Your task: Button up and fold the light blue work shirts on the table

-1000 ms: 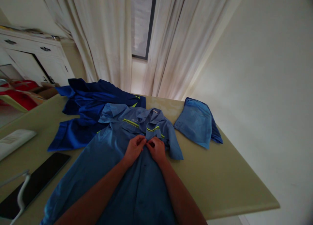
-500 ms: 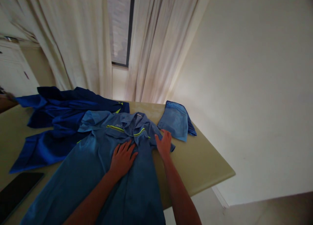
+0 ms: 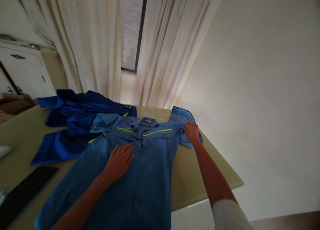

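"Where does the light blue shirt (image 3: 150, 160) lie?"

"Face up on the table (image 3: 185, 176), its collar (image 3: 145, 124) near the far edge and its body running down toward the near side, out of view at the bottom. Yellow-green stripes (image 3: 158, 133) cross both sides of the chest."

"And the hands, are they together?"

"No, well apart. The left hand (image 3: 119, 160) rests on the shirt front below the chest, palm down, fingers loosely spread, gripping nothing. The right hand (image 3: 192, 132) is out toward the table's right edge, fingers closed on the end of the sleeve (image 3: 177, 128), which is drawn out straight to that side."

"What is behind that sleeve?"

"A folded blue cloth (image 3: 181, 115), close to where the far and right edges meet, partly covered by the sleeve and the hand. I can't tell whether the hand touches it."

"What about the left side?"

"Dark blue clothing (image 3: 75, 118) lies rumpled along the far edge, beside the shirt's other sleeve. Nearer, a flat black object (image 3: 27, 193) sits on the table, and a white thing (image 3: 4, 151), cut off by the view, lies beyond it."

"And past the far edge?"

"Pale curtains (image 3: 92, 39) hang either side of a narrow window (image 3: 131, 29), with a white cabinet (image 3: 25, 64) to the left."
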### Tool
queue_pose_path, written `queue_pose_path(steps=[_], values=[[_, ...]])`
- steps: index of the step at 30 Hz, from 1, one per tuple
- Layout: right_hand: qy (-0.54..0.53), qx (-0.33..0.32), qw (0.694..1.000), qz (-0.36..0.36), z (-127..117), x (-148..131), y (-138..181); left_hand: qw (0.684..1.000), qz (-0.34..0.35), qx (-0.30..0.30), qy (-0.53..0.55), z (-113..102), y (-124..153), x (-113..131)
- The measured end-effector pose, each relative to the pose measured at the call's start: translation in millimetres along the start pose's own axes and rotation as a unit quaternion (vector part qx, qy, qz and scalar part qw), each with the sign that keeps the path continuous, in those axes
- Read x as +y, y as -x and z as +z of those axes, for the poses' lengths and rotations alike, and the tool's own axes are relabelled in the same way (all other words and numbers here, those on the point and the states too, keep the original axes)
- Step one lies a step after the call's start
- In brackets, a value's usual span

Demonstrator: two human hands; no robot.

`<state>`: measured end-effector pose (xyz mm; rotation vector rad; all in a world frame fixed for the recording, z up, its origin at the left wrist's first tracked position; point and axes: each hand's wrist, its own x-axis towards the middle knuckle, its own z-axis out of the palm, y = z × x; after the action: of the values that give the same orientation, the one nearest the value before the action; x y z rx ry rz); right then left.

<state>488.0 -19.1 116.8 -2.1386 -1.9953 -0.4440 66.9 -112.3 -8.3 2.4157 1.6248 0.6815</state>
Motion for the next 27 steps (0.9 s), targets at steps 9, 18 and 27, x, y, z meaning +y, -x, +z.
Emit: queue_pose_path(steps=[9, 18, 27], values=[[-0.108, -0.001, 0.992, -0.057, 60.2, -98.5, 35.3, 0.983, -0.145, 0.006, -0.115, 23.2, 69.0, -0.7], [-0.152, -0.124, 0.972, -0.129, 114.1, -99.0, 53.4, 0.989, -0.125, -0.065, -0.045, -23.6, 48.1, -30.9], [-0.178, -0.117, 0.968, -0.130, 117.1, -93.3, 47.3, 0.950, -0.268, -0.095, -0.131, -99.9, -47.5, -161.7]])
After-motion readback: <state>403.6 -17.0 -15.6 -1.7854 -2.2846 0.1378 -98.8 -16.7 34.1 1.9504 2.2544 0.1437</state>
